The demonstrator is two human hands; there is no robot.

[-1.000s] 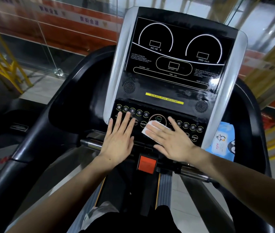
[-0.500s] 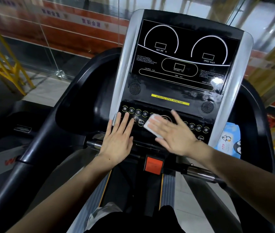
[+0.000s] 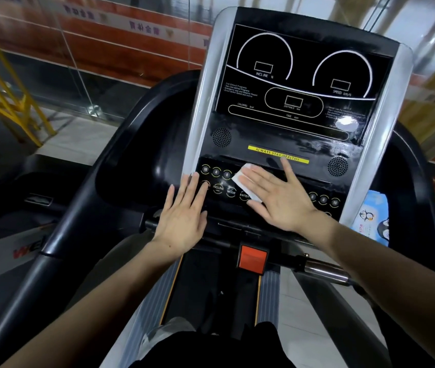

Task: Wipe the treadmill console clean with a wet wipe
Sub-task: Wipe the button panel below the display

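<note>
The treadmill console [image 3: 290, 128] is a black panel with silver side rails, two dial outlines and rows of round buttons along its lower part. A folded white wet wipe [image 3: 240, 180] lies on the button rows, left of centre. My right hand [image 3: 280, 197] presses it flat with straight, spread fingers; most of the wipe is hidden under the fingers. My left hand [image 3: 184, 219] rests flat on the console's lower left edge, fingertips touching the leftmost buttons. Wet streaks shine on the panel above the yellow strip.
A blue pack of wet wipes [image 3: 370, 219] sits in the tray right of the console. A red safety key [image 3: 253, 258] hangs below the console above a chrome handlebar [image 3: 325, 269]. Black side arms flank the console. Glass panels and yellow railings stand behind.
My right hand has slid the wipe leftward and slightly up across the button rows, from the centre start button toward the left buttons. My left hand has stayed at the lower left edge.
</note>
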